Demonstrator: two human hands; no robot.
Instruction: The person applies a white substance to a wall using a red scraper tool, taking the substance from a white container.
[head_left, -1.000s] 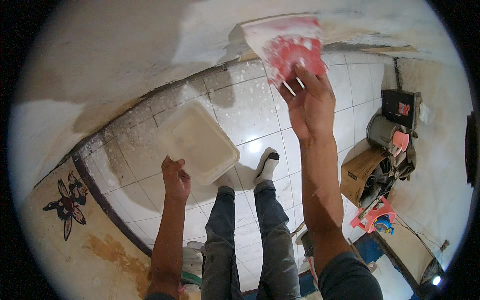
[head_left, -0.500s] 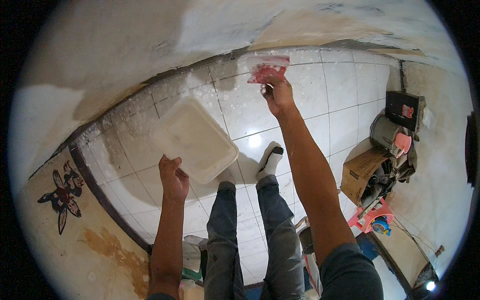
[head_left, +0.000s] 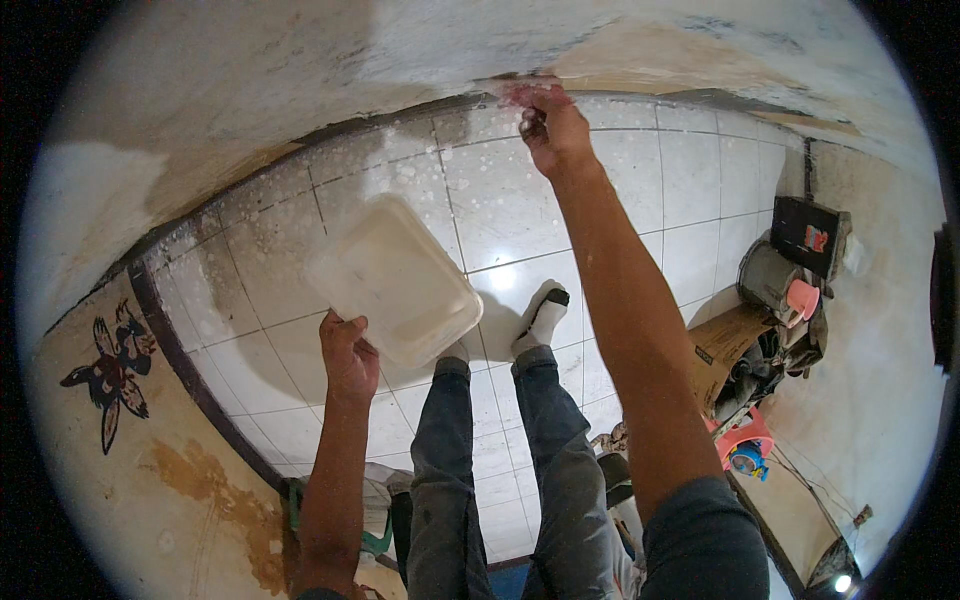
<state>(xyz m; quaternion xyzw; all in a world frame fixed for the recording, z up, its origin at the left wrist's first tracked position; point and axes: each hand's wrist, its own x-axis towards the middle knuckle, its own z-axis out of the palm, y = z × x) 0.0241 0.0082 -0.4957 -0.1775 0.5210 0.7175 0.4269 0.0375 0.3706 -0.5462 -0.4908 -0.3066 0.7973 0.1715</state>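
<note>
While right hand [head_left: 553, 128] presses red tool [head_left: 520, 93], fingers clenched on it, at wall base [head_left: 400, 115], left hand [head_left: 347, 355] pinches white tray [head_left: 395, 280] by one corner: tilt risk, contents could slide onto floor tiles [head_left: 500, 200].

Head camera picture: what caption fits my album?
Left hand holds a white tray; right hand presses a red tool against the wall.

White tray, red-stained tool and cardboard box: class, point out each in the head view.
white tray [head_left: 395, 282], head view, middle of its inside.
red-stained tool [head_left: 522, 95], head view, part above the fingers.
cardboard box [head_left: 722, 345], head view, top flap.
</note>
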